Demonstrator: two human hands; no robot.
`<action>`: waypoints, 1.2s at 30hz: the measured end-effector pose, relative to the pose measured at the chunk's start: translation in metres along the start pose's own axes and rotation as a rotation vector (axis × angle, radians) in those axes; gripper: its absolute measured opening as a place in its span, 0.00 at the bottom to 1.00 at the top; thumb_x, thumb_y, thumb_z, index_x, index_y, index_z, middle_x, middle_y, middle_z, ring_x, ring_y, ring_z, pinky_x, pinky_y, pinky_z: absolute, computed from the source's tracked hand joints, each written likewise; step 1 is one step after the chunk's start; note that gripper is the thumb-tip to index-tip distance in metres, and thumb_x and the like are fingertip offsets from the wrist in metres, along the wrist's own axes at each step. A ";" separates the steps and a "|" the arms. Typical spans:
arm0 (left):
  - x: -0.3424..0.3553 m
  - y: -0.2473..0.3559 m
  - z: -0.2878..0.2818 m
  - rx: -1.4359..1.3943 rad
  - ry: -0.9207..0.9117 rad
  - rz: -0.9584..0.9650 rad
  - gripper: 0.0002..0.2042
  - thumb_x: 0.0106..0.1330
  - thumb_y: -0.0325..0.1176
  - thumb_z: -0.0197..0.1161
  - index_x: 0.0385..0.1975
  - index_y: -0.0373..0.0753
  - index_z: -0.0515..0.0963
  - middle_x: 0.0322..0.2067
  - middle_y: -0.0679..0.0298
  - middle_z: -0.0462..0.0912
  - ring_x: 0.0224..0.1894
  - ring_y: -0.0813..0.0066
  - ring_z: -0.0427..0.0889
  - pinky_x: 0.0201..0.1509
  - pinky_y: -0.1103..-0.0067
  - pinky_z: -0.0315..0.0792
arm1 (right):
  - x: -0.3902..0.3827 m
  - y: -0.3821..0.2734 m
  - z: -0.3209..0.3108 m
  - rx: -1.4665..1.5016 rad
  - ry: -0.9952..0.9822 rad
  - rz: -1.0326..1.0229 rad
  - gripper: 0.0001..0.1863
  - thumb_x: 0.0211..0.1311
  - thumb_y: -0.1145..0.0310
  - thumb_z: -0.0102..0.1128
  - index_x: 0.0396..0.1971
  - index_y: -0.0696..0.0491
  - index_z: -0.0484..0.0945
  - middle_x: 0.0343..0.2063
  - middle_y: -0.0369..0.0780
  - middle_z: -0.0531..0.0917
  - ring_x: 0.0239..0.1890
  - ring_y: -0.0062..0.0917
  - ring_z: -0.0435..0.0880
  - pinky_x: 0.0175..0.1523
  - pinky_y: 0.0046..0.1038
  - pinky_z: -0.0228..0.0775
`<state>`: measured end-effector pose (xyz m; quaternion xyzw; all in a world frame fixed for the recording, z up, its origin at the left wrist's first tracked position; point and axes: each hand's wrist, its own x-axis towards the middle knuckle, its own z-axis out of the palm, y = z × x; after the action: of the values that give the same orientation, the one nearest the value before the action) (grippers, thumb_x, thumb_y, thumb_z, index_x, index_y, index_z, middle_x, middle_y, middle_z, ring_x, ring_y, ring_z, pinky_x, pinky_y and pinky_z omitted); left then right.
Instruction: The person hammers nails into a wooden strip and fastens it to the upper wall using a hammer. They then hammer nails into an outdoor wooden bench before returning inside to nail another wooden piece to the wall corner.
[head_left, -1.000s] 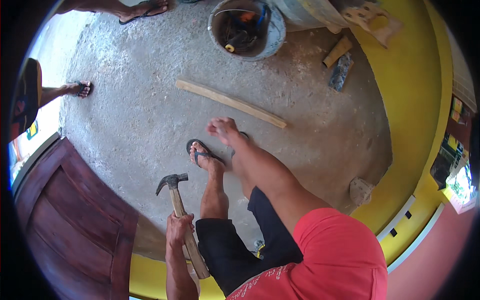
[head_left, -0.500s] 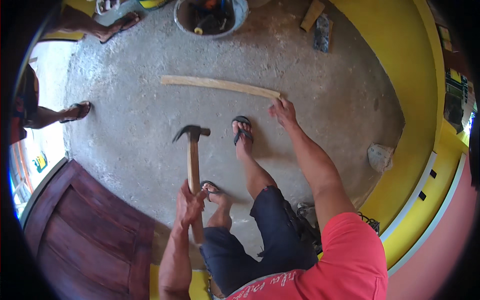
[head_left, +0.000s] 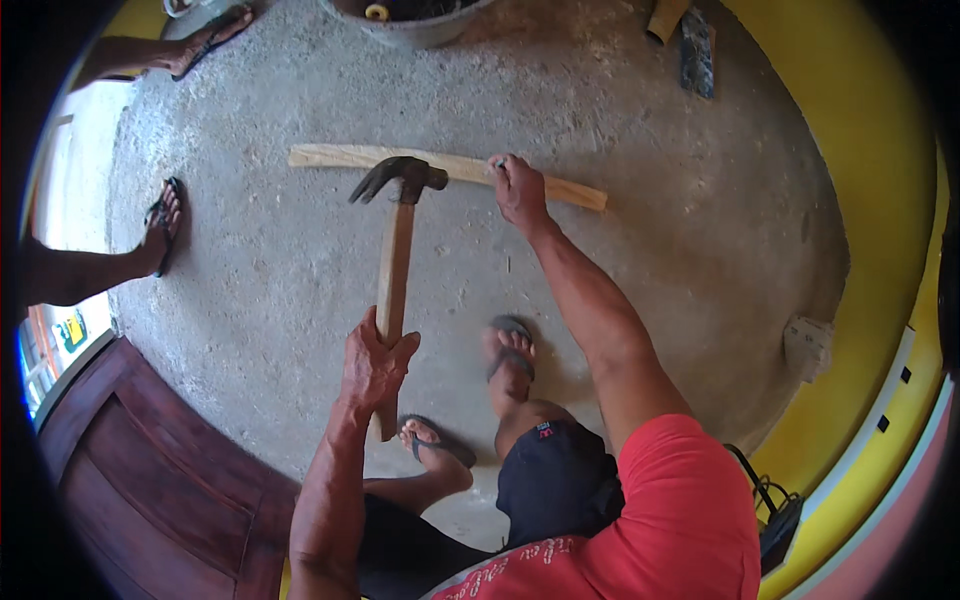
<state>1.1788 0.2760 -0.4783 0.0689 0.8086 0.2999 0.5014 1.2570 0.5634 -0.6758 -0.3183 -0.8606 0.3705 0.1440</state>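
Observation:
My left hand (head_left: pixel 375 362) is closed around the wooden handle of a claw hammer (head_left: pixel 396 235). The hammer stands head away from me, its dark metal head overlapping a pale wooden strip (head_left: pixel 340 155) in the view. That long, thin strip lies crosswise on the concrete floor. My right hand (head_left: pixel 520 190) is over the strip, right of its middle, thumb and fingers pinched together. A small greyish bit shows at the fingertips, too small to name. Whether these fingers touch the wood, I cannot tell.
A grey tub (head_left: pixel 425 28) with tools stands at the far edge. Scraps (head_left: pixel 697 60) lie far right. Another person's sandalled foot (head_left: pixel 163 225) is at left. A dark red panelled door (head_left: pixel 150 470) is near left; a yellow wall (head_left: pixel 815 150) curves along the right.
My right hand has moved from the strip's right end inward over it. The hammer has moved away from me toward the strip. I have bent lower, and my feet have shifted in view.

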 end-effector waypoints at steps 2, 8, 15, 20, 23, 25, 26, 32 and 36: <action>0.010 0.006 -0.005 0.031 0.023 0.068 0.17 0.55 0.36 0.66 0.36 0.31 0.69 0.20 0.61 0.75 0.18 0.73 0.77 0.21 0.73 0.72 | -0.003 -0.002 0.004 0.061 0.042 0.024 0.06 0.63 0.68 0.54 0.36 0.51 0.78 0.27 0.47 0.80 0.32 0.44 0.80 0.36 0.41 0.71; 0.022 0.033 0.001 0.264 0.045 0.184 0.21 0.56 0.40 0.66 0.42 0.30 0.72 0.27 0.44 0.80 0.31 0.48 0.82 0.38 0.62 0.73 | -0.004 0.010 0.001 0.056 0.123 -0.077 0.07 0.60 0.71 0.54 0.37 0.50 0.78 0.28 0.46 0.80 0.32 0.40 0.82 0.35 0.38 0.73; 0.031 0.026 0.023 0.382 -0.049 0.268 0.21 0.57 0.38 0.68 0.45 0.32 0.72 0.23 0.56 0.80 0.22 0.68 0.81 0.28 0.70 0.75 | 0.000 0.015 0.009 0.026 0.208 -0.091 0.07 0.60 0.69 0.55 0.38 0.49 0.77 0.27 0.45 0.80 0.34 0.44 0.79 0.38 0.42 0.71; 0.021 0.043 0.027 0.429 0.027 0.308 0.20 0.58 0.37 0.67 0.44 0.33 0.71 0.24 0.51 0.80 0.25 0.62 0.82 0.31 0.65 0.74 | 0.000 0.022 0.015 0.011 0.205 -0.090 0.07 0.59 0.70 0.56 0.37 0.51 0.77 0.27 0.45 0.80 0.35 0.44 0.79 0.39 0.42 0.71; 0.018 0.054 0.028 0.387 0.009 0.259 0.18 0.59 0.37 0.64 0.44 0.34 0.70 0.25 0.46 0.80 0.31 0.45 0.81 0.35 0.60 0.73 | -0.006 0.021 0.011 0.034 0.181 -0.134 0.06 0.58 0.69 0.58 0.35 0.51 0.77 0.27 0.43 0.81 0.35 0.42 0.79 0.40 0.41 0.71; 0.021 0.051 0.030 0.407 0.038 0.313 0.17 0.59 0.36 0.64 0.44 0.34 0.70 0.25 0.45 0.79 0.31 0.43 0.81 0.35 0.60 0.73 | -0.006 0.020 0.010 0.078 0.189 -0.188 0.05 0.58 0.68 0.59 0.33 0.52 0.77 0.27 0.42 0.81 0.35 0.41 0.79 0.40 0.40 0.71; 0.025 0.048 0.031 0.426 0.065 0.363 0.17 0.60 0.36 0.63 0.44 0.35 0.69 0.25 0.44 0.79 0.32 0.42 0.81 0.35 0.59 0.73 | -0.006 0.020 0.010 0.027 0.195 -0.211 0.05 0.58 0.68 0.59 0.32 0.51 0.77 0.27 0.41 0.81 0.36 0.39 0.79 0.41 0.39 0.71; 0.043 0.035 0.035 0.519 0.106 0.353 0.15 0.60 0.35 0.63 0.42 0.36 0.69 0.25 0.44 0.80 0.31 0.41 0.81 0.35 0.59 0.74 | -0.002 0.026 0.029 0.057 0.204 -0.250 0.04 0.56 0.68 0.60 0.32 0.48 0.78 0.28 0.39 0.82 0.38 0.36 0.78 0.43 0.38 0.70; 0.001 0.069 0.037 0.329 0.123 0.470 0.13 0.61 0.34 0.62 0.39 0.37 0.69 0.24 0.44 0.80 0.30 0.40 0.81 0.34 0.58 0.74 | -0.007 0.036 0.017 0.014 0.145 -0.247 0.04 0.56 0.69 0.60 0.32 0.47 0.78 0.30 0.37 0.83 0.40 0.35 0.79 0.44 0.37 0.69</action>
<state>1.1969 0.3476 -0.4523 0.3165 0.8371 0.2765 0.3501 1.2701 0.5681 -0.7137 -0.2350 -0.8779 0.3321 0.2525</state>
